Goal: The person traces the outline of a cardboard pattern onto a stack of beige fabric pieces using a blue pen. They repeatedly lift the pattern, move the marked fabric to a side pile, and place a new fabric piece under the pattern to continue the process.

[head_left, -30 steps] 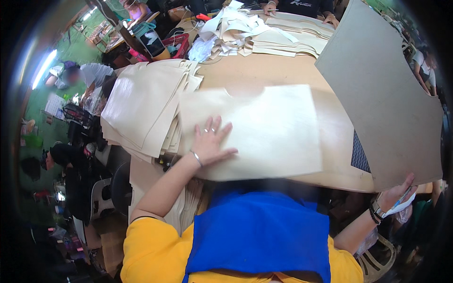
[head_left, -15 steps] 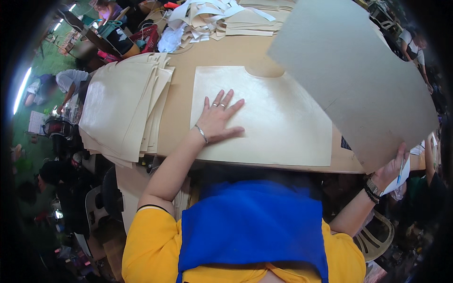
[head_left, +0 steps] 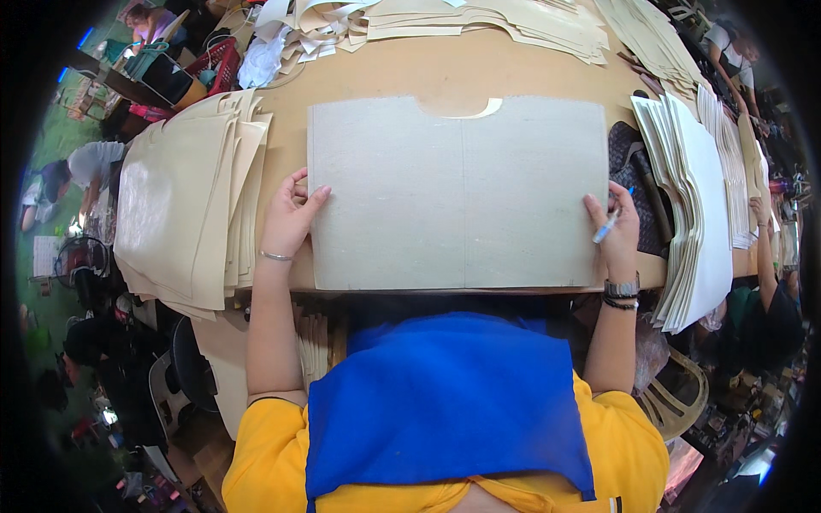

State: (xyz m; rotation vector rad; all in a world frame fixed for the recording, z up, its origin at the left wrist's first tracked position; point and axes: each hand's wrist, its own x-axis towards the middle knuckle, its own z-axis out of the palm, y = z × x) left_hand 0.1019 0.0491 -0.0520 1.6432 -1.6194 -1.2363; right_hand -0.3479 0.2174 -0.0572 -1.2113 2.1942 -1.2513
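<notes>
Grey panel squared up btwn both hands, stacks crowding L & R

L hand (head_left: 292,214) is at the panel's left edge: thumb on the top face, fingers half curled alongside. I can't tell if the fingertips go under, so no call on a real grip. R hand (head_left: 617,221) is mostly closed, w/ a pen (head_left: 607,227) held in the fingers & the thumb at the panel's right edge. The grey panel (head_left: 462,201) lies flat near the front of the tan table (head_left: 385,73), notch on the far side; I see a pale sheet (head_left: 489,109) peeking thru that notch.

Tight on the L: a beige sheet pile (head_left: 184,201) sits just beside the hand, edges fanned. On the R, a dark patterned item (head_left: 631,145) is right by the hand, then a white-edged stack (head_left: 691,214) leaning out past the front edge. Both would block a wide sideways swing, IMO.

Far side: a scrap heap (head_left: 321,26), flat sheets (head_left: 496,19) next to it, & a red basket (head_left: 221,64) at upper L. Far R, a co-worker's hand (head_left: 758,209) is up by more sheets. Closest to me, a blue apron (head_left: 445,402) fills the foreground.
</notes>
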